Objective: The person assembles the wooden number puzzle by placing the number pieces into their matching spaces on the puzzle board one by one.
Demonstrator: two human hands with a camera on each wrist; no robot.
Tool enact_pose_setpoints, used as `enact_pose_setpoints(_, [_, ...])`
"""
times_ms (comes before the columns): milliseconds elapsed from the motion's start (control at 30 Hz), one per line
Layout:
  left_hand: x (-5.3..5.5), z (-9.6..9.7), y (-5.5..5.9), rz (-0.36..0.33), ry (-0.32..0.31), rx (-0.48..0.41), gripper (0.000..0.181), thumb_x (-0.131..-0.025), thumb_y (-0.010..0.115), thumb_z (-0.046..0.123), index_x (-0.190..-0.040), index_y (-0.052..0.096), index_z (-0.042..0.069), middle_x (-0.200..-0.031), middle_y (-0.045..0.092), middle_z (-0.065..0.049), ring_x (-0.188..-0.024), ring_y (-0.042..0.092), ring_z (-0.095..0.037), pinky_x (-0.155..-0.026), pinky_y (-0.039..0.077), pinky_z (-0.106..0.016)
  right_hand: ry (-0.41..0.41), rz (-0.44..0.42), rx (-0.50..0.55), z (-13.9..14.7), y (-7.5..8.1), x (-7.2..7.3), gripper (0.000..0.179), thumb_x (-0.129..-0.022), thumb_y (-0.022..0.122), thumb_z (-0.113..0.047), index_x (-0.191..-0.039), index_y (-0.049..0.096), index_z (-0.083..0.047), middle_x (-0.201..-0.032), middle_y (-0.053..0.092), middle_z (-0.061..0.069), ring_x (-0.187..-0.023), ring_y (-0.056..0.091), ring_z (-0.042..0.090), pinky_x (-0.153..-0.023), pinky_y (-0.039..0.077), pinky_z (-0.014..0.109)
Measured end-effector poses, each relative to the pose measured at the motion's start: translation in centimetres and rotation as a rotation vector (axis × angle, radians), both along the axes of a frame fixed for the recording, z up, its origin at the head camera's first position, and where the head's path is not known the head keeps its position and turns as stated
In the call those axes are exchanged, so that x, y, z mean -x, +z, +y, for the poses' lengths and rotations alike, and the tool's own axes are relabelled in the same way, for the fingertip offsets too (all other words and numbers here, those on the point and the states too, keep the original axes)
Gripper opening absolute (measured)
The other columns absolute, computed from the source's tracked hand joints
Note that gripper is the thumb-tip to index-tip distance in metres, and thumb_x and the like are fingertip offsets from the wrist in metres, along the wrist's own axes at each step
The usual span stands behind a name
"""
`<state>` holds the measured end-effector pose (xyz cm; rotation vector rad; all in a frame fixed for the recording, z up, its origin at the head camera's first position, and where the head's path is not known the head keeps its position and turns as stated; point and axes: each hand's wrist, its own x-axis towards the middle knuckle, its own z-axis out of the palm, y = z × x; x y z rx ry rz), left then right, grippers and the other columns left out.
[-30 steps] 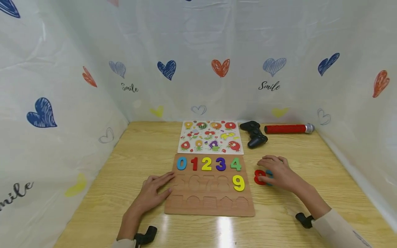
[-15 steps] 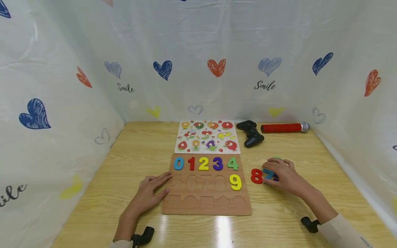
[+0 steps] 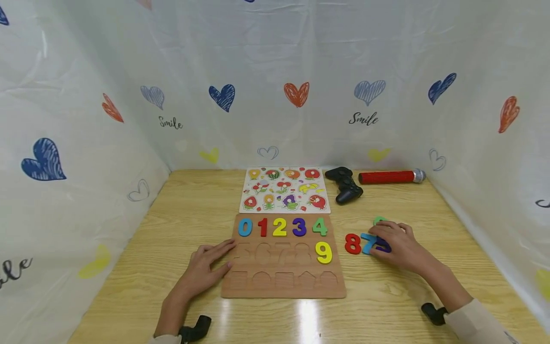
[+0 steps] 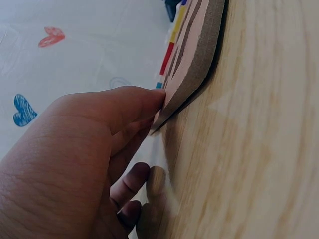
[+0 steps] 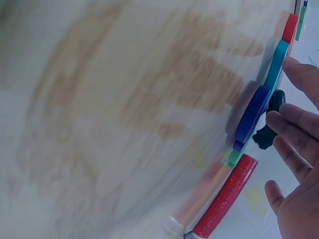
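My left hand (image 3: pixel 205 268) touches the left edge of a wooden number puzzle board (image 3: pixel 275 289) with its fingertips; the left wrist view shows thumb and index finger against the board's edge (image 4: pixel 199 62). Seated on the board are 0 to 4 and a yellow 9 (image 3: pixel 323 252). To its right lie a red 8 (image 3: pixel 353 243), a light blue 7 (image 3: pixel 367 243) and a dark blue number piece (image 3: pixel 383 244), partly hidden. Over these hovers my right hand (image 3: pixel 399 246), fingers spread and relaxed in the right wrist view, pinching nothing. A green piece (image 3: pixel 379 220) peeks out behind it.
Behind the board lies a fruit puzzle (image 3: pixel 284 190). A black game controller (image 3: pixel 345 185) and a red microphone (image 3: pixel 391 177) lie at the back right. White printed sheeting walls the table (image 3: pixel 193 193) at the back and sides.
My right hand has shifted right relative to the board, uncovering the 7 and parts of the dark blue and green pieces. My left hand stays at the board's edge. The head view has turned slightly.
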<state>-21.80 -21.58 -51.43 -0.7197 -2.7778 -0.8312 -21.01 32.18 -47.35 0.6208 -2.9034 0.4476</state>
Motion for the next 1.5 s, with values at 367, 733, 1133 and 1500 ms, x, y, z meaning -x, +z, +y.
enact_pose_setpoints(367, [-0.1,0.1,0.2,0.002,0.002,-0.003,0.052,-0.095,0.070,0.031,-0.143,0.059,0.019,-0.148,0.052,0.002,-0.105,0.047,-0.021,-0.081,0.033,-0.042,-0.063,0.007,-0.066,1.1,-0.3,-0.2,0.051,-0.081,0.085,-0.029,-0.121,0.068,-0.003,-0.124,0.064,0.018,-0.124,0.044,0.042,-0.092,0.025,0.067])
enact_pose_setpoints(733, [-0.2,0.0,0.0,0.001,0.005,-0.011,0.052,-0.095,0.069,0.032,-0.144,0.058,0.019,-0.149,0.051,0.003,-0.104,0.047,-0.020,-0.081,0.033,-0.041,-0.070,-0.004,-0.106,2.0,-0.3,-0.5,0.051,-0.081,0.083,-0.034,-0.120,0.069,-0.004,-0.124,0.064,0.019,-0.123,0.047,0.042,-0.092,0.026,0.067])
enact_pose_setpoints(1133, [-0.1,0.0,0.0,-0.009,0.014,0.000,0.052,-0.095,0.069,0.034,-0.144,0.059,0.021,-0.149,0.051,0.004,-0.104,0.046,-0.019,-0.082,0.032,-0.041,-0.083,0.006,-0.128,2.4,-0.5,-0.8,0.050,-0.079,0.084,-0.037,-0.116,0.072,-0.004,-0.119,0.066,0.018,-0.119,0.050,0.040,-0.091,0.026,0.067])
enact_pose_setpoints(1500, [-0.1,0.0,-0.1,0.001,0.011,0.000,0.052,-0.095,0.069,0.034,-0.144,0.059,0.021,-0.149,0.051,0.005,-0.106,0.047,-0.020,-0.082,0.032,-0.042,-0.049,0.035,-0.102,2.1,0.1,-1.0,0.050,-0.076,0.087,-0.036,-0.112,0.074,-0.005,-0.117,0.067,0.016,-0.119,0.051,0.040,-0.092,0.026,0.064])
